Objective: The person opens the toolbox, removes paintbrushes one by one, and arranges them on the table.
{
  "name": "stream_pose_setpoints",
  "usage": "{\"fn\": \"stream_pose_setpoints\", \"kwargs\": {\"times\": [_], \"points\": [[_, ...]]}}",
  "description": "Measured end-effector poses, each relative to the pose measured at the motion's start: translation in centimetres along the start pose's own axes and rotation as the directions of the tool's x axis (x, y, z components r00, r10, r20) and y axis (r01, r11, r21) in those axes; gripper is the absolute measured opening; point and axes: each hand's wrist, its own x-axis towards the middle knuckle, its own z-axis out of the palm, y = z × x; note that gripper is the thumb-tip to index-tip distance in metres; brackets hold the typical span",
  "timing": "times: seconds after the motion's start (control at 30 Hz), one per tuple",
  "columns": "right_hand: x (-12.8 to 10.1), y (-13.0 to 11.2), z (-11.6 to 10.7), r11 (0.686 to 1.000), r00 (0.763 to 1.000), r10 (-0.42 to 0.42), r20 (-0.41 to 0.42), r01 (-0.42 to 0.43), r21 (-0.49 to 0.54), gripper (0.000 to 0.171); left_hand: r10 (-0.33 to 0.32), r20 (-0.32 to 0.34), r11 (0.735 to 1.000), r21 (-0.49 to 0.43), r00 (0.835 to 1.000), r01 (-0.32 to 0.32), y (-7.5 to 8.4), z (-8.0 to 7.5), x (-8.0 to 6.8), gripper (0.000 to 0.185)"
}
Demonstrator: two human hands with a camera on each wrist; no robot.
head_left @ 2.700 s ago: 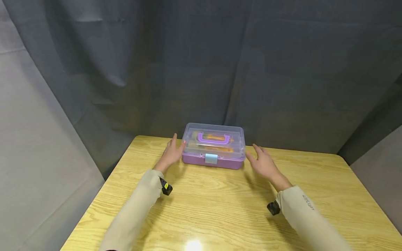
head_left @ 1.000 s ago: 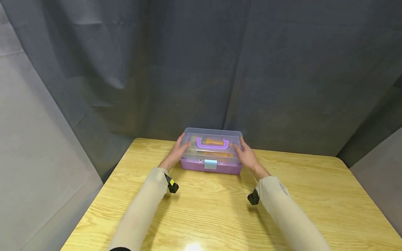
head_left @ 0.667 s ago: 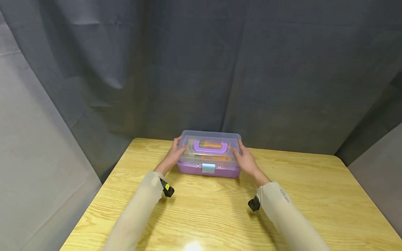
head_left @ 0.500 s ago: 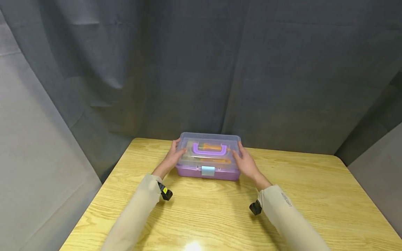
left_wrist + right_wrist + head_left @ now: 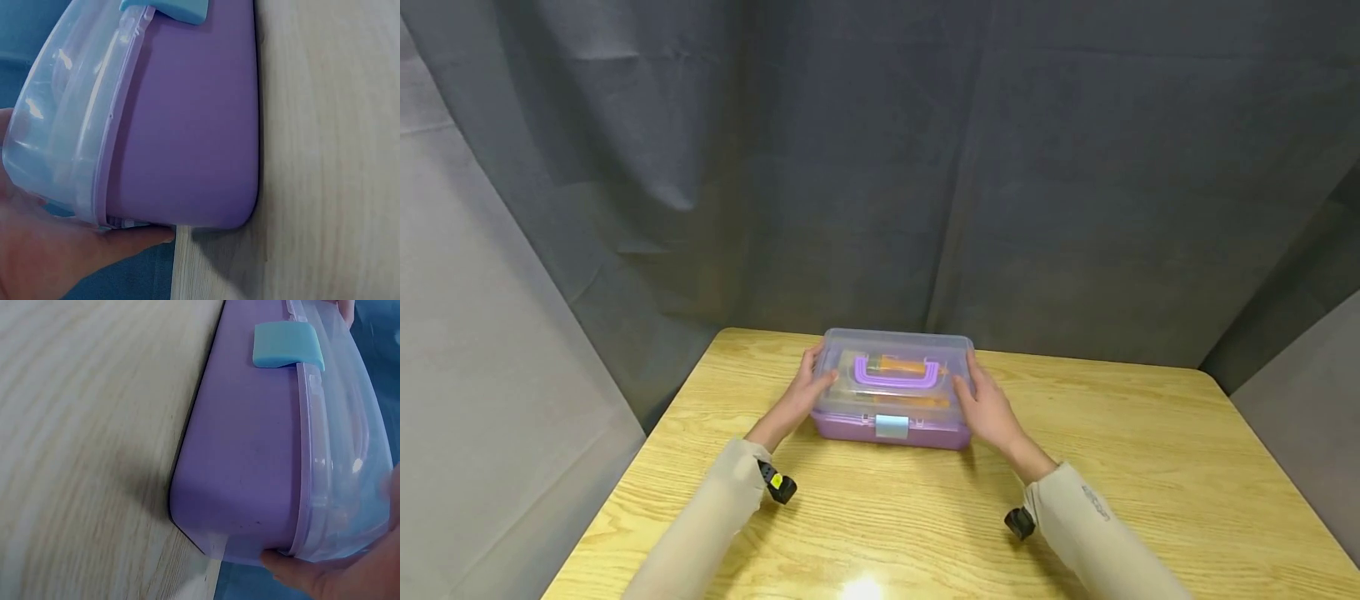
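A purple storage box with a clear lid lies near the back of the table, its light-blue latch facing me and fastened over the front. On the lid is a purple carry handle; orange items show through the plastic. My left hand grips the left end, thumb over the lid's edge and fingers along the side. At the opposite end my right hand holds on the same way. Both wrist views show the box's base close against the wood.
The wooden table spreads around the box, its back edge just behind it. A dark curtain hangs behind, and a pale grey panel stands to the left. Black wrist cameras sit by both cuffs.
Both hands have closed in from beside the box and taken hold of its ends. The box has come toward me and slightly left, away from the table's back edge.
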Motion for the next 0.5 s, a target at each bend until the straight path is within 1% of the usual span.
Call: {"fn": "stream_pose_setpoints", "kwargs": {"times": [0.13, 0.23, 0.33, 0.4, 0.5], "points": [[-0.8, -0.4, 0.1, 1.0, 1.0, -0.028, -0.004, 0.028, -0.013, 0.06, 0.009, 0.021, 1.0, 0.027, 1.0, -0.01, 0.1, -0.3, -1.0, 0.071], [-1.6, -0.8, 0.0, 0.999, 0.999, -0.045, -0.005, 0.044, -0.02, 0.06, 0.029, 0.047, 0.999, 0.041, 0.998, -0.031, 0.3, -0.5, -1.8, 0.071], [-2.7, -1.2, -0.1, 0.998, 0.999, -0.053, 0.002, 0.053, -0.03, 0.06, 0.041, 0.088, 0.999, 0.022, 0.995, -0.043, 1.3, -0.6, -3.0, 0.071], [-3.4, -1.4, -0.1, 0.998, 0.998, -0.058, 0.007, 0.058, -0.036, 0.06, 0.042, 0.107, 0.999, 0.013, 0.993, -0.043, 2.4, -0.7, -4.1, 0.07], [-4.3, -1.6, -0.1, 0.997, 0.998, -0.065, 0.015, 0.065, -0.048, 0.062, 0.028, 0.107, 0.999, 0.029, 0.994, -0.031, 3.8, -0.6, -5.6, 0.071]]}}
